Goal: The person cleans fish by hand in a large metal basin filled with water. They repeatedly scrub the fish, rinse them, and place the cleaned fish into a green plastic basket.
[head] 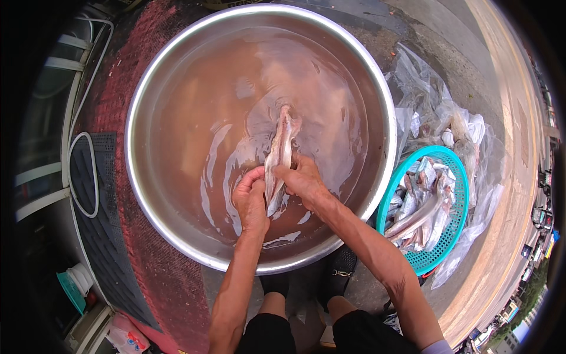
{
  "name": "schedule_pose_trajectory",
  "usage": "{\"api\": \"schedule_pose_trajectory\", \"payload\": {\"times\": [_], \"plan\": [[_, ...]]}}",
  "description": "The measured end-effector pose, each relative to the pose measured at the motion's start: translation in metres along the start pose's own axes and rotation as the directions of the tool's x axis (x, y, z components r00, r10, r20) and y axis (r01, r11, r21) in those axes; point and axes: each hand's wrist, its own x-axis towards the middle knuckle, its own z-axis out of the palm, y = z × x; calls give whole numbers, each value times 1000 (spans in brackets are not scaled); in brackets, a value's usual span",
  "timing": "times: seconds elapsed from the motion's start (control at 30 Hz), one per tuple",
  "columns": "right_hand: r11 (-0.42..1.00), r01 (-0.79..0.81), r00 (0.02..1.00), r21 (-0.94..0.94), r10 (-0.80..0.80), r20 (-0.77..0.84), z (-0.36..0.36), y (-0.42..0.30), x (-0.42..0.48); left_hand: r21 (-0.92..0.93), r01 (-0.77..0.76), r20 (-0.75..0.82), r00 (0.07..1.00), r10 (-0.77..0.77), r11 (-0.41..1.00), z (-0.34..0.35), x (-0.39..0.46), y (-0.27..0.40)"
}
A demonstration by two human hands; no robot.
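A slit-open, silvery fish piece (280,146) lies lengthwise between my hands, over murky brown water (199,110) in a wide metal basin (135,128). My right hand (305,179) grips the fish from the right, its thumb pressed on the opened inner side. On the left, my left hand (253,194) pinches the near edge of the fish between thumb and fingers. The far end of the fish touches the water, and ripples spread around it. Whatever lies under the cloudy water is hidden.
Right of the basin stands a turquoise plastic basket (462,212) holding several silvery fish pieces (422,199). Clear plastic bags (442,106) lie behind it. A red mat (132,79), a dark mat (106,230) and a pale hose (95,177) are at the left. My shoes (340,270) stand against the basin's near side.
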Motion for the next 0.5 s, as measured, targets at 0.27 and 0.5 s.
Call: {"api": "schedule_pose_trajectory", "payload": {"times": [0.27,0.5], "plan": [[991,71,996,-114,-77,-47,-1,5,1,70,39,48,998,-42,997,-4,10,0],[973,129,983,-192,-151,-108,3,13,6,-66,64,87,995,-58,996,-1,11,2]]}}
